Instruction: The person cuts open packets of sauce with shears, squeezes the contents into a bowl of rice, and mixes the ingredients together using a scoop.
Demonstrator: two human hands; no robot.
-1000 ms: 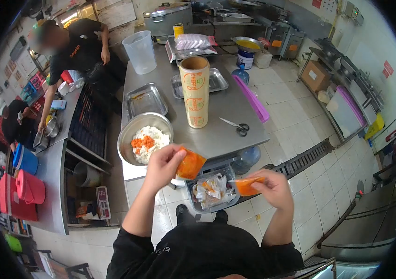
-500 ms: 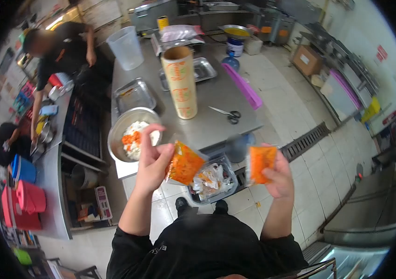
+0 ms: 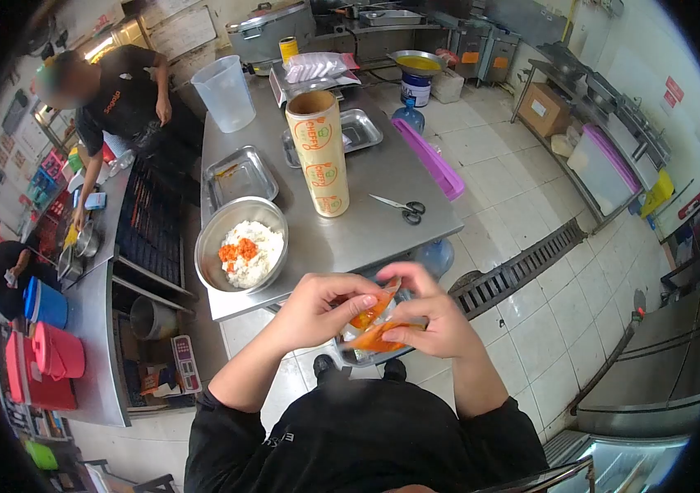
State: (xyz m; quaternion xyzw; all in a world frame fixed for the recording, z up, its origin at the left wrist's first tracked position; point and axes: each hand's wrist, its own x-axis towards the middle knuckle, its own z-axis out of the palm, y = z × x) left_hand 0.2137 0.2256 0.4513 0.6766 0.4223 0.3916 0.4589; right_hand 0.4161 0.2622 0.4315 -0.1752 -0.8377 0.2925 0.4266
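Finishes on and around the steel table [image 3: 309, 246]

Table top: smooth metal, soft sheen. On it: bowl [image 3: 207, 251] shiny metal; tray [image 3: 251, 174] same, glossy; roll [image 3: 317, 156] smooth printed face, brown cardboard-looking core; scissors [image 3: 409, 210] metal blades, black plastic-looking handles; jug [image 3: 226, 99] smooth translucent plastic. Front side of table: packets [image 3: 378, 308] glossy clear film, shirt [image 3: 350, 435] matt black cloth. Right of table: floor [image 3: 481, 214] smooth glossy tile, box [image 3: 545, 107] matt brown cardboard

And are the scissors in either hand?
No, the scissors lie on the table beside the upright roll.
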